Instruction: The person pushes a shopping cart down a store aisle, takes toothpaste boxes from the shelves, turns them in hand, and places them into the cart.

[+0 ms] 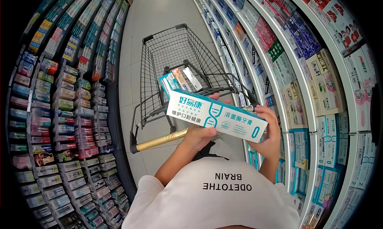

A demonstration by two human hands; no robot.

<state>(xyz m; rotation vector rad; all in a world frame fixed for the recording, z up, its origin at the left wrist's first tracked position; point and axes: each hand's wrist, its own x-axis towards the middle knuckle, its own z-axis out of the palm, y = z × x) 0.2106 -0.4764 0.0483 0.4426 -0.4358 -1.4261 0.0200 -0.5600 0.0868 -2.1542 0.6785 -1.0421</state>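
Note:
A long white and teal toothpaste box (pixel 235 121) is held up in front of my chest, its printed front facing me and its right end tilted lower. My left hand (pixel 198 136) grips it from below, with the thumb on the front and fingertips showing behind the top edge. Around the right end wraps my right hand (pixel 268 131). Beyond the box stands a black wire shopping cart (pixel 153 65) with a gold handle bar (pixel 161 142). Inside the cart lie a blue and white box (pixel 169 82), an orange box (pixel 180 79) and a white box (pixel 193 78).
On the right, white shelves (pixel 297 71) carry rows of toothpaste boxes, including matching teal ones (pixel 328 143). Dark racks (pixel 64 121) of hanging toothbrush packs line the left. A tiled aisle floor (pixel 153 9) runs ahead between them.

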